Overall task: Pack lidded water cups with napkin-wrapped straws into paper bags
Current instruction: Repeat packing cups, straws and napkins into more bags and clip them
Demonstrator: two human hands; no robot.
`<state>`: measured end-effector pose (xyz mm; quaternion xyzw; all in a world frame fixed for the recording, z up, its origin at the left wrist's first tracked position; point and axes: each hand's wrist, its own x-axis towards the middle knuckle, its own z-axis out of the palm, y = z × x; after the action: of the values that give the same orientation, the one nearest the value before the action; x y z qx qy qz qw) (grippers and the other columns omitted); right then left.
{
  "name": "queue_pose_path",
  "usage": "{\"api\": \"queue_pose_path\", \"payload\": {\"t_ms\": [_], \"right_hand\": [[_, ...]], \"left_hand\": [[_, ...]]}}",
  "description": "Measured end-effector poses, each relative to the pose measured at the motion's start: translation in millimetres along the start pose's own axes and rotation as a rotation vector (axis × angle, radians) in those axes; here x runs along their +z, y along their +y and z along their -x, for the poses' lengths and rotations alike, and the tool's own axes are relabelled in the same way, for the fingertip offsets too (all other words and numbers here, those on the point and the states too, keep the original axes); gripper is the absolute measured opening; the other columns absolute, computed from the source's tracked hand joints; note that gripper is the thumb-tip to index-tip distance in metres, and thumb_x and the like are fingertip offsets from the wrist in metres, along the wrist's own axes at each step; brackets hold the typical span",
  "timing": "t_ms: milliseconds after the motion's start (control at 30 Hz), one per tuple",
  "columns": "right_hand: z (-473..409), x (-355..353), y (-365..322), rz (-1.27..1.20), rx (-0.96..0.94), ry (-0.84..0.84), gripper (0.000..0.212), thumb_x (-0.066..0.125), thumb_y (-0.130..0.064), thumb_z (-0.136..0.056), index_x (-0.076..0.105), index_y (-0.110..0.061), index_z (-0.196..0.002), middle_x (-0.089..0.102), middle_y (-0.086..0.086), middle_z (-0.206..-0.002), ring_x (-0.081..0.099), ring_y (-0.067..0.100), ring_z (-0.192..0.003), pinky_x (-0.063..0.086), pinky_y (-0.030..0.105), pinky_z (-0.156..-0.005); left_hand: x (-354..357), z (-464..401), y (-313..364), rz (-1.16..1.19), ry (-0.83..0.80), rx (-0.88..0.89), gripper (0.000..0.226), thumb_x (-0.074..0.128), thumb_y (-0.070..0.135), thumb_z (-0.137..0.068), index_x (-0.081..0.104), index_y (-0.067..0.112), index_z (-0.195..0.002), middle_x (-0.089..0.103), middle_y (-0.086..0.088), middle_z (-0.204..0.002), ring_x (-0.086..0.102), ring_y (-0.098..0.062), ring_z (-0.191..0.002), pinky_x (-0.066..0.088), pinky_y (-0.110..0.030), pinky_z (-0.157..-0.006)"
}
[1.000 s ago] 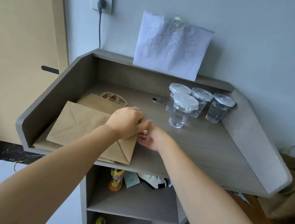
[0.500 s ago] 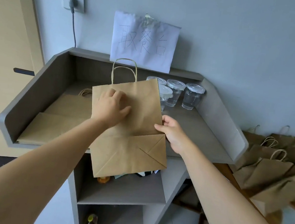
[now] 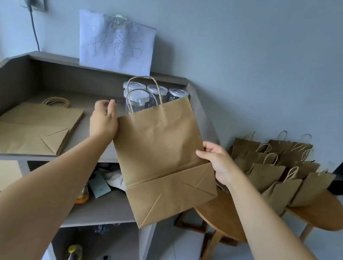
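My grey counter (image 3: 91, 148) carries a flat stack of paper bags (image 3: 27, 132) and four lidded cups (image 3: 136, 100); the round wooden table (image 3: 317, 215) bears standing bags (image 3: 285, 175).

The flat paper bag (image 3: 163, 156) is now lifted off the stack of bags (image 3: 27, 130), held tilted right of it; left hand (image 3: 103, 120) and right hand (image 3: 218, 161) grip its side edges.

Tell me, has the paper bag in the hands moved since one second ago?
Yes. The paper bag went from lying flat on the desk to being held up, right of the flat bags.
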<state>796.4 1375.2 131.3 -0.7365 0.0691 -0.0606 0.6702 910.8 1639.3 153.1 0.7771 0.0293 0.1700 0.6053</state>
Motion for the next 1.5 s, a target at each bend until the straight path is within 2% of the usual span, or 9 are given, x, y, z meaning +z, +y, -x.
{"api": "queue_pose_path", "payload": {"t_ms": [200, 333, 467, 700, 767, 900, 1033, 1300, 1500], "right_hand": [[27.1, -66.6, 4.0, 0.115, 0.010, 0.069, 0.024, 0.061, 0.002, -0.086, 0.064, -0.002, -0.110, 0.069, 0.005, -0.099, 0.064, 0.013, -0.090, 0.046, 0.022, -0.091], [48.7, -104.2, 15.4, 0.174, 0.017, 0.100, 0.016, 0.062, 0.002, -0.085, 0.069, -0.011, -0.092, 0.071, 0.001, -0.089, 0.065, 0.017, -0.088, 0.045, 0.027, -0.095], [58.3, -128.4, 32.3, 0.249, 0.075, 0.129, 0.026, 0.068, -0.005, -0.083, 0.068, -0.005, -0.109, 0.070, 0.009, -0.106, 0.064, 0.023, -0.105, 0.043, 0.036, -0.104], [60.2, -136.7, 48.8, 0.879, -0.079, 0.349, 0.038, 0.056, -0.027, -0.094, 0.055, -0.012, -0.129, 0.057, 0.005, -0.125, 0.052, 0.023, -0.117, 0.042, 0.033, -0.098], [55.3, -125.7, 49.6, 0.704, -0.037, 0.439, 0.058, 0.055, -0.050, -0.089, 0.047, -0.015, -0.135, 0.049, 0.006, -0.132, 0.049, 0.024, -0.121, 0.043, 0.035, -0.099], [45.9, -107.3, 42.2, 0.054, 0.336, 0.186, 0.097, 0.056, -0.079, -0.066, 0.032, -0.024, -0.142, 0.047, 0.000, -0.137, 0.050, 0.024, -0.121, 0.053, 0.044, -0.088], [38.8, -107.3, 39.8, 0.024, 0.377, 0.198, 0.088, 0.061, -0.069, -0.073, 0.034, -0.020, -0.140, 0.053, 0.004, -0.130, 0.059, 0.029, -0.109, 0.056, 0.046, -0.080], [36.7, -125.5, 40.4, 0.021, 0.356, 0.413, 0.038, 0.040, -0.009, -0.098, 0.038, -0.006, -0.136, 0.048, 0.019, -0.131, 0.053, 0.036, -0.111, 0.050, 0.044, -0.085], [36.6, -124.7, 39.7, 0.910, 0.212, 0.452, 0.015, 0.043, -0.003, -0.093, 0.057, -0.001, -0.097, 0.059, 0.018, -0.106, 0.058, 0.036, -0.105, 0.048, 0.032, -0.079]], "left_hand": [[30.1, 53.5, 20.9, 0.275, -0.604, -0.333, 0.025, 0.057, 0.029, -0.090, 0.066, 0.013, -0.108, 0.066, -0.008, -0.103, 0.061, -0.016, -0.083, 0.050, -0.026, -0.073], [40.2, 96.9, 29.6, 0.129, -0.986, -0.373, 0.029, 0.073, 0.027, -0.050, 0.075, 0.012, -0.075, 0.072, -0.007, -0.078, 0.068, -0.017, -0.063, 0.055, -0.022, -0.057], [66.5, 127.1, 48.0, -0.103, -1.164, -0.398, 0.019, 0.052, 0.015, -0.090, 0.069, 0.007, -0.085, 0.073, -0.006, -0.076, 0.069, -0.016, -0.062, 0.056, -0.023, -0.056], [122.7, 159.6, 66.9, -0.370, -1.107, -0.228, 0.033, 0.036, 0.009, -0.100, 0.059, 0.012, -0.076, 0.062, 0.003, -0.055, 0.058, -0.008, -0.045, 0.050, -0.019, -0.049], [148.3, 164.2, 60.3, -0.340, -1.062, -0.174, 0.028, 0.039, 0.016, -0.100, 0.063, 0.013, -0.086, 0.068, -0.002, -0.073, 0.066, -0.015, -0.066, 0.058, -0.030, -0.069], [192.6, 183.1, 46.5, -0.429, -0.892, 0.069, 0.027, 0.037, 0.018, -0.099, 0.062, 0.008, -0.098, 0.066, -0.011, -0.096, 0.064, -0.027, -0.089, 0.054, -0.036, -0.082], [212.2, 199.4, 41.5, -0.590, -0.829, 0.296, 0.023, 0.037, 0.012, -0.095, 0.050, 0.015, -0.077, 0.057, -0.006, -0.080, 0.058, -0.026, -0.075, 0.050, -0.034, -0.069], [218.0, 181.2, 35.6, -0.493, -0.767, 0.288, 0.027, 0.038, 0.015, -0.099, 0.051, 0.014, -0.076, 0.053, -0.003, -0.071, 0.056, -0.024, -0.071, 0.047, -0.032, -0.067], [230.5, 180.3, 31.8, -0.722, -0.777, 0.358, 0.015, 0.046, 0.005, -0.092, 0.059, 0.009, -0.100, 0.063, -0.009, -0.091, 0.063, -0.027, -0.084, 0.055, -0.035, -0.073]]}}
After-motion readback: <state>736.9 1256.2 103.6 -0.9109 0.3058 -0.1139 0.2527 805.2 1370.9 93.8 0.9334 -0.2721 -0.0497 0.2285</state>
